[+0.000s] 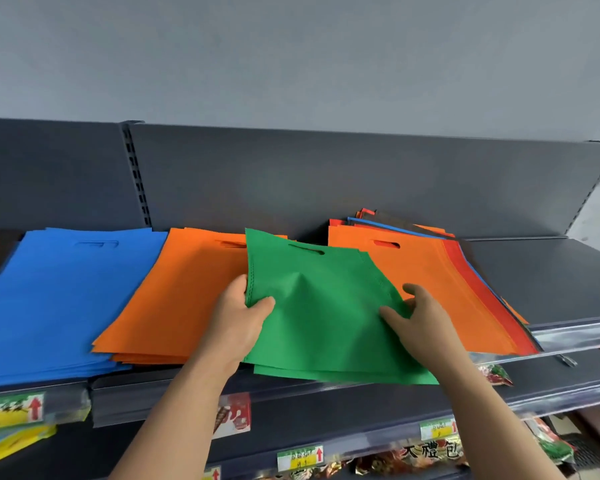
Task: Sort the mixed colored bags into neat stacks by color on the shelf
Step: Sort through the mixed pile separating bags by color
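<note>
A green bag (326, 306) lies on top of other green bags at the middle of the shelf (534, 271). My left hand (239, 317) pinches its left edge, thumb on top. My right hand (420, 317) holds its right side, the thumb pressing on the fabric and the fingers at the edge. To the left sit an orange stack (184, 292) and a blue stack (59, 299). On the right lies a mixed pile (430, 271) with an orange bag on top and red, blue and dark bags fanned out beneath.
The shelf's dark back panel (326, 181) rises behind the bags. Bare shelf lies right of the mixed pile. Price tags (300, 457) line the shelf fronts, and packaged goods (430, 455) sit on the lower shelf.
</note>
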A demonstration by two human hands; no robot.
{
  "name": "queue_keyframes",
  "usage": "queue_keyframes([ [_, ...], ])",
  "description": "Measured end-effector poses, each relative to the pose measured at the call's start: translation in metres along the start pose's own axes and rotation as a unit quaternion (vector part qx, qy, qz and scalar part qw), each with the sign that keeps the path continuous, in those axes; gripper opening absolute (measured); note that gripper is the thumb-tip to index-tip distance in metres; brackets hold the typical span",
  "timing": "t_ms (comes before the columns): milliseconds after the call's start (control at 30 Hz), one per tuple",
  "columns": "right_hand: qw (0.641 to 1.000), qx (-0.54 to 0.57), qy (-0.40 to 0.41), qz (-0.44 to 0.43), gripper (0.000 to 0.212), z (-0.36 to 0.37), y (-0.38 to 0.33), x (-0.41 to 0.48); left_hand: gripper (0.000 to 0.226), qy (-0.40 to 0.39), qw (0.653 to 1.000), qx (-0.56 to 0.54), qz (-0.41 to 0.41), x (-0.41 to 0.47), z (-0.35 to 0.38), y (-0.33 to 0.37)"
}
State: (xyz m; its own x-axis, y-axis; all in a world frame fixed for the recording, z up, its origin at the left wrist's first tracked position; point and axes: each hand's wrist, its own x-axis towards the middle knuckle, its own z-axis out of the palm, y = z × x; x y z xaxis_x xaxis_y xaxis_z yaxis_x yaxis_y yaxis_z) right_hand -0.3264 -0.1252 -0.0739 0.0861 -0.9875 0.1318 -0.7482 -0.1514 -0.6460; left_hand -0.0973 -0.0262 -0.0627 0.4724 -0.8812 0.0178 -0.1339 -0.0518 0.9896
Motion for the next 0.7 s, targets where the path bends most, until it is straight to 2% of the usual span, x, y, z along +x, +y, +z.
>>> queue_keyframes([
  [100,0.997,0.062,0.052,-0.014,0.057,0.002,-0.019,-0.014,0.029,-0.008,0.999,-0.004,0.032,0.000,-0.022,0.006],
  [233,0.985,0.081,0.141,-0.051,0.050,0.005,-0.055,-0.035,0.033,-0.010,0.998,0.009,0.063,-0.004,-0.060,0.010],
  [300,0.981,0.089,0.156,-0.067,0.047,0.010,-0.077,-0.045,0.032,-0.004,0.998,0.017,0.068,-0.006,-0.085,0.010],
  [700,0.979,0.124,0.098,-0.129,0.040,0.115,-0.210,-0.126,0.026,0.083,0.994,0.072,0.002,-0.046,-0.269,-0.022],
])
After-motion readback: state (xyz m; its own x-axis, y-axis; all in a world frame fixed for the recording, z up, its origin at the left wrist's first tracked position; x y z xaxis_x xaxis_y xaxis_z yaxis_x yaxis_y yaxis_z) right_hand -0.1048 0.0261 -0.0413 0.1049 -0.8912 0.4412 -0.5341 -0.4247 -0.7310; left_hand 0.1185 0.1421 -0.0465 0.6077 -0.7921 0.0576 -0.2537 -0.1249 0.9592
